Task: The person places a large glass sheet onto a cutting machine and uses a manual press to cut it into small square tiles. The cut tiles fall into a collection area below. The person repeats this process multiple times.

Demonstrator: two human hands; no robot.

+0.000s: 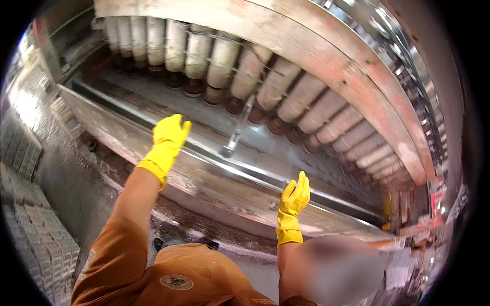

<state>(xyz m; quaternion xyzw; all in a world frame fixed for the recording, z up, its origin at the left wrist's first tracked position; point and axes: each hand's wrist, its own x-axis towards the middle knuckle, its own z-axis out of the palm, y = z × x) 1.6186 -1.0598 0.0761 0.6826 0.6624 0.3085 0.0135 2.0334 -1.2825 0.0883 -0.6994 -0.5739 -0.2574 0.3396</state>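
My left hand [171, 135], in a yellow rubber glove, is over the long metal rail [229, 166] at the front of a machine. Its fingers are partly bent and apart, with nothing seen in them. Farther right, my right hand [293, 200], gloved the same way, is raised by that rail, fingers stretched out and thumb apart. I cannot tell whether either glove touches the rail. Between the hands, a slim metal bar [239, 130] slants from the rail toward a row of pale upright cylinders [222, 60]. Wet-looking grey metal lies beneath them.
A broad, worn beam [326, 56] curves above the cylinders. At the lower left are stacked pale blocks [43, 245] on a grey floor [69, 178]. A blurred round patch [339, 270] covers part of my right forearm. Papers [398, 270] show at the lower right.
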